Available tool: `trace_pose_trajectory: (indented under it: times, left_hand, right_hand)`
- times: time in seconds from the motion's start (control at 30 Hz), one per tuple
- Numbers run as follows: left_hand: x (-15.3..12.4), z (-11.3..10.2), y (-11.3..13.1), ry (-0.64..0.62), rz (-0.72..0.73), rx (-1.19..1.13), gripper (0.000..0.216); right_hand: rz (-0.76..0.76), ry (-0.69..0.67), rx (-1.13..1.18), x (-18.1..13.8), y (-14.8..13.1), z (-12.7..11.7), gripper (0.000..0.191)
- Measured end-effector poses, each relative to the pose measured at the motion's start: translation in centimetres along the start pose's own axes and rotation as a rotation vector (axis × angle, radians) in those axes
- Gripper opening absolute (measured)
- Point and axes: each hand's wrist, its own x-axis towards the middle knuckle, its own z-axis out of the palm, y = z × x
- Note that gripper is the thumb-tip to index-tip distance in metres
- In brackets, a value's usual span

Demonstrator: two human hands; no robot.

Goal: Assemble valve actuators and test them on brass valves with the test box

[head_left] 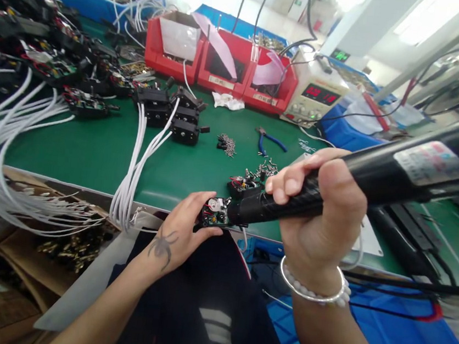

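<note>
Both forearms are bare, with no sleeves in view. The left hand (179, 232) bears a dark spider tattoo on its back near the wrist. The right hand (319, 215) has a white beaded bracelet (311, 292) beside a thin silvery bangle at the wrist

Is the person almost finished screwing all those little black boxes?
Not nearly. Several wired black units sit grouped on the green mat, looking done. The left hand steadies one open unit while the right hand presses the electric screwdriver onto it. Another open unit and loose screws wait.
</note>
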Motion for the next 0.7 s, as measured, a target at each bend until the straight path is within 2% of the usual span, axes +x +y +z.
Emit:
trace_pose_trajectory:
  times: [0.3, 0.47, 0.7]
  left_hand:
    - [0.04, 0.0, -0.05, 0.0, 0.011, 0.019, 0.058]
    - [0.06, 0.03, 0.1, -0.006, 0.014, 0.019, 0.058]
    - [-0.04, 0.19, -0.06, -0.008, 0.03, 0.011, 0.056]
  right_hand:
    - [0.007, 0.017, -0.069, -0.09, -0.1, 0.17, 0.03]
    - [-0.006, -0.038, -0.027, -0.02, 0.2, 0.22, 0.027]
    - [0.01, -0.069, -0.008, 0.41, 0.55, 0.65, 0.037]
